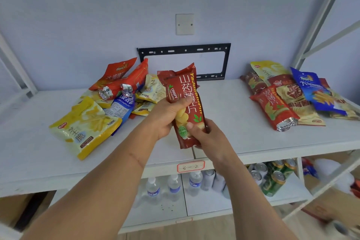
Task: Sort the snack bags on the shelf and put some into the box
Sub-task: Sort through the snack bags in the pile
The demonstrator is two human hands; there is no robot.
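Observation:
A dark red yam-crisp bag (pixel 186 91) stands nearly upright above the middle of the white shelf (pixel 224 122). My left hand (pixel 165 117) grips its middle from the left. My right hand (pixel 202 134) holds its lower end from the right. On the shelf's left lies a loose pile of snack bags (pixel 116 93), with a large yellow bag (pixel 85 126) at its front. A second group of bags (pixel 296 93) lies on the right, among them a red bag (pixel 272 109) and a blue bag (pixel 311 87). A cardboard box (pixel 331 204) shows at the lower right, partly hidden.
A black metal bracket (pixel 185 50) and a white wall plate (pixel 184 24) sit on the wall behind. On the lower shelf stand water bottles (pixel 173 187) and drink cans (pixel 272 177). White shelf uprights (pixel 319 17) frame the right side.

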